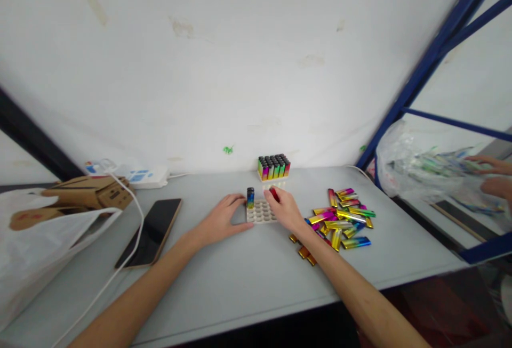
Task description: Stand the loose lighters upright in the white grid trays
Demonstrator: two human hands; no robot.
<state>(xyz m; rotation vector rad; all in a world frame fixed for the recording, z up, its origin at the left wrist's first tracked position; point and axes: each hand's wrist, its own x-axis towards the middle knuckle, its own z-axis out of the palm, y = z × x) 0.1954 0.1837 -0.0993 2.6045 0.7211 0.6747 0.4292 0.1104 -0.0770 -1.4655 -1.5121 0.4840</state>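
A pale tray (262,213) with rows of round holes lies on the table. One blue-and-yellow lighter (250,199) with a black top stands upright at its back left corner. My left hand (222,219) rests at the tray's left edge, thumb and fingers spread apart. Over the tray's right side, my right hand (285,208) is closed on a red lighter (274,194); its lower end is hidden by the fingers. Right of the tray lies a loose pile of shiny, multicoloured lighters (339,225), partly behind my right forearm.
Against the wall stands a tray full of black-topped lighters (274,168). To the left are a phone (154,231), a white cable, a cardboard box (96,191) and a plastic bag (48,262). Beyond the blue frame (412,81), another person's hands (494,175) are at a clear bag.
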